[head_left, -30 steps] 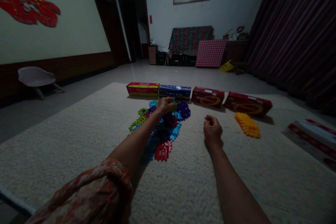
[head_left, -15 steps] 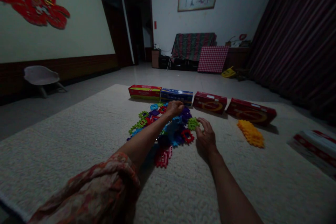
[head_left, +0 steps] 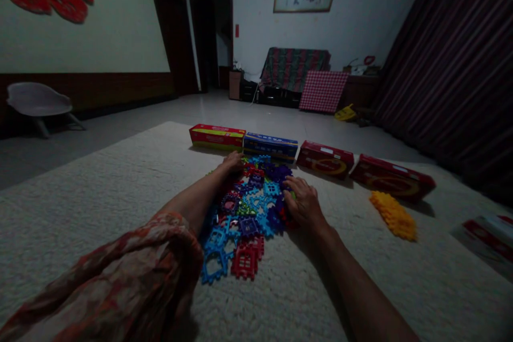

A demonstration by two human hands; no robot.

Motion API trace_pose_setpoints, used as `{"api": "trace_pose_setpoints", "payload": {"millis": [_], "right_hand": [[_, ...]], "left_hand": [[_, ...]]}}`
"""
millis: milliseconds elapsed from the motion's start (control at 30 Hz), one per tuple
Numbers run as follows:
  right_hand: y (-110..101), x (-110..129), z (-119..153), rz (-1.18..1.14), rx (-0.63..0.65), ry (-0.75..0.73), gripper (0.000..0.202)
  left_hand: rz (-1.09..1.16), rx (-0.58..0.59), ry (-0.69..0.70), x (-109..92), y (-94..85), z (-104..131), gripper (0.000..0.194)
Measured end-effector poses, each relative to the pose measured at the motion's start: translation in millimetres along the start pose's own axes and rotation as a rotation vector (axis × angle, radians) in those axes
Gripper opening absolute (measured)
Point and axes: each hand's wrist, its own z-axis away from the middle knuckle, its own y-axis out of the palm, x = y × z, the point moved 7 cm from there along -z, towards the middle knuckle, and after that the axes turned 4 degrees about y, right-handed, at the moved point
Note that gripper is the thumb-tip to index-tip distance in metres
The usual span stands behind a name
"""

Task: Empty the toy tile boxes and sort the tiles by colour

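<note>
A heap of interlocking plastic building blocks (head_left: 249, 226), blue, purple, red and green with toothed edges, lies spread on the light mat. At the heap's far left side is my left hand (head_left: 233, 162), fingers bent down and closed; a bit of green shows by the fingertips, but what they hold is hidden. My right hand (head_left: 306, 203) is at the right side, its fingers curled round a green block (head_left: 293, 195) that is mostly covered. Nearest me lie a red window-shaped block (head_left: 245, 262) and a blue frame-shaped block (head_left: 214, 267).
Behind the heap stand a red-and-yellow box (head_left: 217, 138), a blue box (head_left: 270, 147) and two dark red boxes (head_left: 325, 159) in a row. Orange blocks (head_left: 393, 216) are stacked to the right, with a red-and-white box (head_left: 491, 235) beyond. A small chair (head_left: 39, 100) stands far left.
My left hand has moved left from the heap's far middle to its far left side. My right hand has shifted slightly left, bringing the green block against the heap. The view has shifted a little.
</note>
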Motion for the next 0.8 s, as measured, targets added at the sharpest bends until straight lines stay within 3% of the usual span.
{"api": "trace_pose_setpoints", "payload": {"millis": [200, 400, 500, 633, 800], "right_hand": [[39.4, 38.9, -51.3, 0.07, 0.187, 0.002, 0.041], [59.5, 57.5, -45.0, 0.069, 0.313, -0.059, 0.029], [46.8, 54.2, -36.7, 0.017, 0.257, -0.057, 0.028], [8.3, 30.3, -20.0, -0.102, 0.028, 0.012, 0.033], [-34.5, -32.0, 33.8, -0.145, -0.185, 0.277, 0.041]], "left_hand": [[-0.03, 0.055, 0.082, 5.1, -0.7, -4.8, 0.038], [-0.05, -0.004, 0.114, 2.3, -12.2, 4.9, 0.023], [-0.048, -0.098, 0.111, -6.2, -29.0, 14.7, 0.031], [0.086, -0.233, 0.139, -36.1, -51.0, 34.0, 0.035], [0.332, -0.143, 0.287, -106.6, -37.0, 62.2, 0.032]]}}
